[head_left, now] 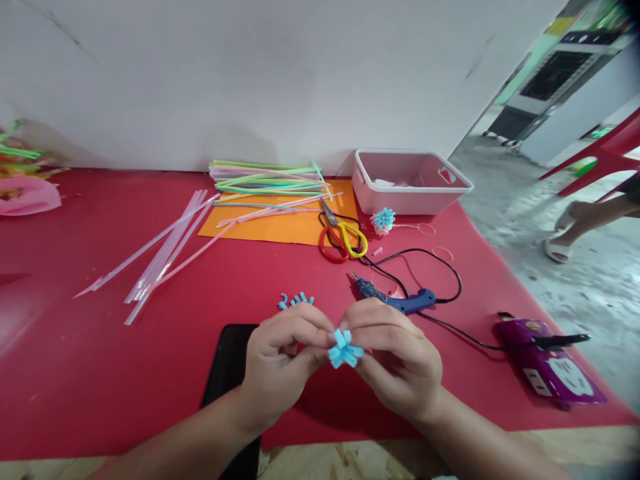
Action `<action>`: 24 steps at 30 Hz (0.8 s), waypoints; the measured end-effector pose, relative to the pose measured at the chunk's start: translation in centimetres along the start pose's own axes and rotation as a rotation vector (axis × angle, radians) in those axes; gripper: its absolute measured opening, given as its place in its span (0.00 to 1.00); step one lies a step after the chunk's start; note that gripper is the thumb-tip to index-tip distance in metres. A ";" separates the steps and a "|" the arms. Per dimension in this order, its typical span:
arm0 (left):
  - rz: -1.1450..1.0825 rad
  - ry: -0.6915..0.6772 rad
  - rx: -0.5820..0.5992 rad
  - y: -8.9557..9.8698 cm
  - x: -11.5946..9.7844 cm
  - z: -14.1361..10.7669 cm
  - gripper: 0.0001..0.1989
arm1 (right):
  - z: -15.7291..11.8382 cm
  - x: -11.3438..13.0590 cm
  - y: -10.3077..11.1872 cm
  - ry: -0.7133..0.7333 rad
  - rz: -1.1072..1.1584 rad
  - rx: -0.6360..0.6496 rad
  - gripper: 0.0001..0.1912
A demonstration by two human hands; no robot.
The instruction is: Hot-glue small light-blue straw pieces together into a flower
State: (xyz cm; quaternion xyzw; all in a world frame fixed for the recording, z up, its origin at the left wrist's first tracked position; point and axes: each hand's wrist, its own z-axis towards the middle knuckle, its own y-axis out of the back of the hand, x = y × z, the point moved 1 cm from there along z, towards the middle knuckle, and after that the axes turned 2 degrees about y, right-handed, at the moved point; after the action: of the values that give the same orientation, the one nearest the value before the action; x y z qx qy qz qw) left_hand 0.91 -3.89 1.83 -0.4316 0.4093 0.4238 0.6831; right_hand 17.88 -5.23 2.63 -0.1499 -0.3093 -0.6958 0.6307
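Note:
A small light-blue flower shape (344,350) with several looped petals is pinched between both hands. My left hand (285,363) grips its left side with thumb and fingers; my right hand (397,357) grips its right side the same way. Just beyond my left hand lie curled blue pieces (300,300), partly hidden by the fingers. The blue glue gun (395,298) rests behind my right hand, its nozzle pointing up and left. Under my left wrist is a black flat object (227,363).
On the red table (125,373) are clear sticks (167,253), pastel strips (265,179) on orange paper (270,230), scissors (343,237), a finished-looking flower (383,220), a pink bin (400,198) and a purple power strip (547,360). A person's leg (595,220) shows at right.

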 end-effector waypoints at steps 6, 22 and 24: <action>-0.136 0.072 -0.080 -0.3 0.1 -0.1 0.07 | -0.1 0.0 -0.1 -0.057 -0.011 0.012 0.08; -0.021 0.067 -0.103 -0.5 -0.6 0.3 0.05 | 0.0 0.4 -0.1 -0.119 -0.150 -0.110 0.07; -0.035 0.064 -0.110 -0.6 -0.6 0.4 0.06 | 0.0 0.5 -0.1 -0.110 -0.127 -0.089 0.06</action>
State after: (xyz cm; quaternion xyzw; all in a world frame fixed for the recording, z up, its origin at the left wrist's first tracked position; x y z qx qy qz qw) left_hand 1.34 -3.83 2.63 -0.4891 0.3993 0.4196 0.6521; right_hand 17.72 -5.57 2.92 -0.1958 -0.3214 -0.7381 0.5599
